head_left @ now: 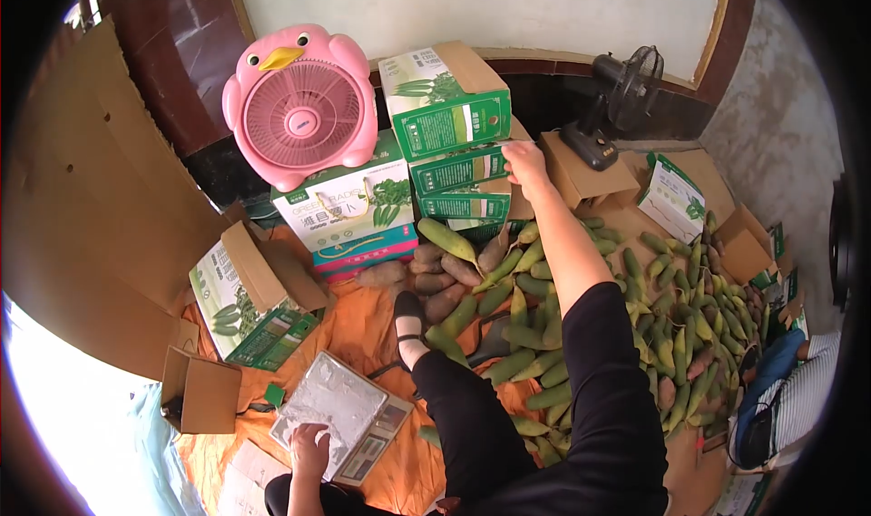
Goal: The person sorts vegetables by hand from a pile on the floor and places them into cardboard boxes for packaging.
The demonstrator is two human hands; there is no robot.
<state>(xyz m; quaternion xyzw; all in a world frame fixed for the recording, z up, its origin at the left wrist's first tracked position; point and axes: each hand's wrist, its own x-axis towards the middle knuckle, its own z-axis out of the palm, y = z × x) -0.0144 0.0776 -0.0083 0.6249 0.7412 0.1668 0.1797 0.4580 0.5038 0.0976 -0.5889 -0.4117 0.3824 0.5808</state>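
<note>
My right hand (pixel 524 165) reaches forward to a stack of green-and-white radish cartons, its fingers closed at the right edge of the middle carton (pixel 461 170). Another carton (pixel 446 99) lies on top of it and one (pixel 464 209) below. Down at the left, my left hand (pixel 309 450) is over the scale (pixel 337 405), near the front of its metal plate, fingers loosely bent and apart with nothing in them. Long green radishes (pixel 445 241) and several reddish-brown roots (pixel 442 304) lie on the floor below the stack.
A pink fan (pixel 301 108) stands on a carton at the back; a black fan (pixel 594 135) sits on a brown box (pixel 585 179). A large radish pile (pixel 676 335) covers the right side. An opened carton (pixel 259 298) stands left; another person's striped clothing (pixel 806 394) shows at far right.
</note>
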